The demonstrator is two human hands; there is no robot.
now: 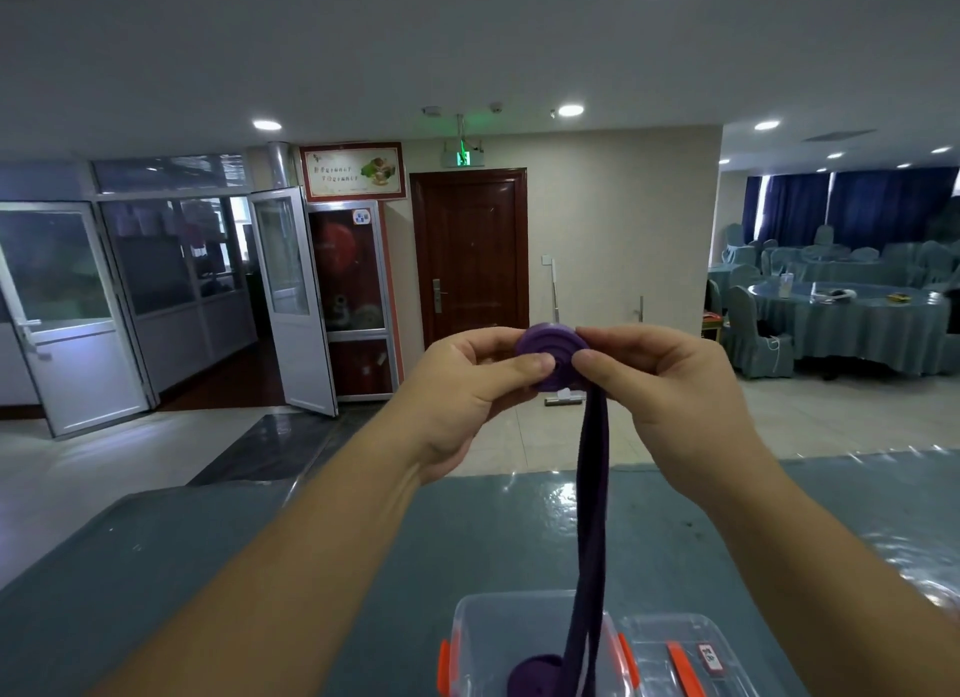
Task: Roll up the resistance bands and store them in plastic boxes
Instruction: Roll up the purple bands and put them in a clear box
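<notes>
A purple resistance band is partly wound into a flat coil, held up in front of me. My left hand pinches the coil from the left, thumb on its face. My right hand grips it from the right. The band's loose tail hangs straight down into a clear plastic box with orange latches at the bottom edge. Another rolled purple band lies inside that box.
A clear lid with an orange latch and a label lies right of the box on the blue-grey table. Beyond the table are a tiled floor, glass doors at the left, a brown door ahead and covered dining tables at the right.
</notes>
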